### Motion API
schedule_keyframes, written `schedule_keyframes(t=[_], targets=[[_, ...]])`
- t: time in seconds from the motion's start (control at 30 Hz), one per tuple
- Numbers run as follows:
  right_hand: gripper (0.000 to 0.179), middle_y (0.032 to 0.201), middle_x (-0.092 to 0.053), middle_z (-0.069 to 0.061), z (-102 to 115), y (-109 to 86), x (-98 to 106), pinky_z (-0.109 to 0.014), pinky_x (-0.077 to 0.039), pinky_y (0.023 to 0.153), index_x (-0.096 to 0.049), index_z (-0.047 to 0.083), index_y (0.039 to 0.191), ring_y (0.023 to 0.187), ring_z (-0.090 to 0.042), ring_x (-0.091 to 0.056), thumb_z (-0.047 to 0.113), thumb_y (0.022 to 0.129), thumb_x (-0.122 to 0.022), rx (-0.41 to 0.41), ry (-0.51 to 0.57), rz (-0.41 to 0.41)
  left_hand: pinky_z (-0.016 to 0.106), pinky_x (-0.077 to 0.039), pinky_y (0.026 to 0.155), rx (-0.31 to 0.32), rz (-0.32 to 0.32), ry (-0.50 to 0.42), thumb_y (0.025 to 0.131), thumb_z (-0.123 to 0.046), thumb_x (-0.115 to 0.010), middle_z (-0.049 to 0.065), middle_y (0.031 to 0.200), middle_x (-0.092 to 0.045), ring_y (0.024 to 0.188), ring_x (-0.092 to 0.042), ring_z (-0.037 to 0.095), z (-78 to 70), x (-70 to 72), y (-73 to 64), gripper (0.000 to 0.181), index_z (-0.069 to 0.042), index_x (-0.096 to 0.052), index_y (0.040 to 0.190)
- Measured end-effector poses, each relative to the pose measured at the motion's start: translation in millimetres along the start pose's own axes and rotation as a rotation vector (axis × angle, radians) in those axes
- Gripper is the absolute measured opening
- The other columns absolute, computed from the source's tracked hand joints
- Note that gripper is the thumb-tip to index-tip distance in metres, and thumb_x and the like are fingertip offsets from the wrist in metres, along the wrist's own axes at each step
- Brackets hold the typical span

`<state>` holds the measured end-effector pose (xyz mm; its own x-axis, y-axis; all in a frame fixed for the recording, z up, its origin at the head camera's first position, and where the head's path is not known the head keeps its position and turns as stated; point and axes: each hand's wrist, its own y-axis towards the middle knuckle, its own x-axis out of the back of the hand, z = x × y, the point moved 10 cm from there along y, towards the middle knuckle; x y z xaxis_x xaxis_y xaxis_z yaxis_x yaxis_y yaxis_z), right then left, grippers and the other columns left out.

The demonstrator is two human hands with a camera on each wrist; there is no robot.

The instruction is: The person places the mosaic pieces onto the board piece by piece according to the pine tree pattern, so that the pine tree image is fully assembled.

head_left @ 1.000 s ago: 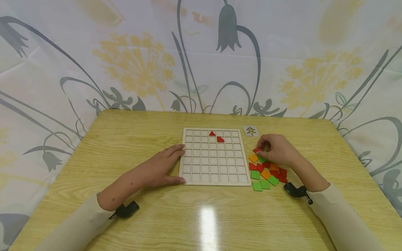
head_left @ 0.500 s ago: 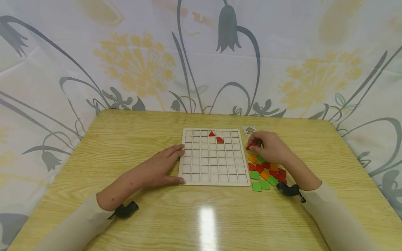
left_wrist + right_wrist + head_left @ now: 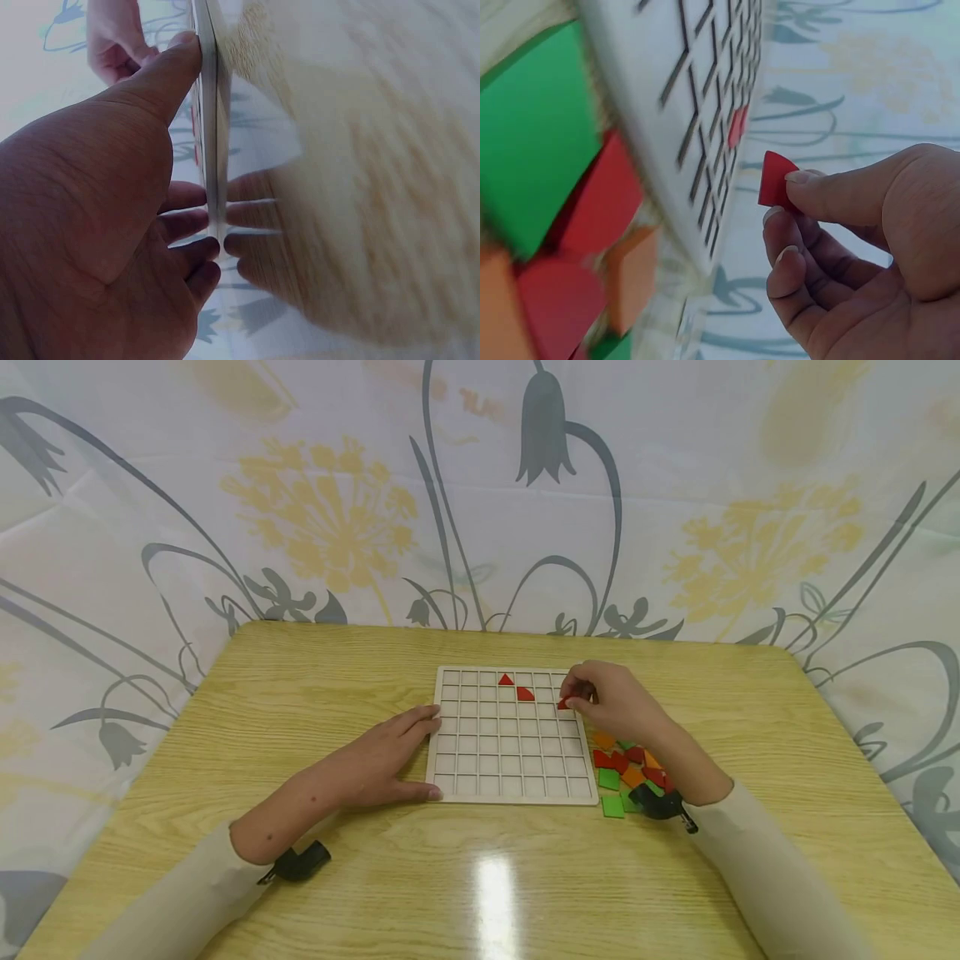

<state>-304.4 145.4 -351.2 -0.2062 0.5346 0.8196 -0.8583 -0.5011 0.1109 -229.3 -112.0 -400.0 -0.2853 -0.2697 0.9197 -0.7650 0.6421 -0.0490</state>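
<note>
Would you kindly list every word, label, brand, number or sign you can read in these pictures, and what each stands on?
No text can be read with certainty.
Orange marks on the patterned backdrop: possibly lettering, too faint and blurred to read.
Grid board and loose tiles: no writing visible.

In the head view, the left sleeve at eight o'clock and right sleeve at four are cream. A bent black left camera juts toward three, a matching right camera toward nine.
</note>
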Motion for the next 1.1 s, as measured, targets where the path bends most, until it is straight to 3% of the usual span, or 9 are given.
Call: schedule_keyframes(t=[0.63, 1.1], targets=[[0.016, 0.1, -0.072, -0.011, 26, 35.9, -22, -0.04, -0.053, 0.078, -0.075, 0.002, 0.105, 0.084, -0.023, -0.063, -0.002, 0.102, -0.06, -0.027, 0.032, 0.001, 0.053, -0.031, 0.126, 0.0, -0.005, -0.001, 0.094, -0.058, -0.076, 0.013, 0.175, -0.022, 0.159, -0.027, 0.035, 0.9, -0.8, -0.3, 0.101, -0.002, -0.032, 0.165], [0.015, 0.1, -0.073, -0.009, 37, 56.5, -37, -0.041, -0.056, 0.08, -0.074, 0.005, 0.105, 0.085, -0.022, -0.067, -0.001, 0.103, -0.06, -0.047, 0.066, 0.015, 0.053, -0.032, 0.126, -0.001, 0.0, -0.001, 0.094, -0.058, -0.076, 0.013, 0.175, -0.022, 0.159, -0.028, 0.035, 0.6, -0.7, 0.2, 0.101, -0.002, -0.032, 0.165]])
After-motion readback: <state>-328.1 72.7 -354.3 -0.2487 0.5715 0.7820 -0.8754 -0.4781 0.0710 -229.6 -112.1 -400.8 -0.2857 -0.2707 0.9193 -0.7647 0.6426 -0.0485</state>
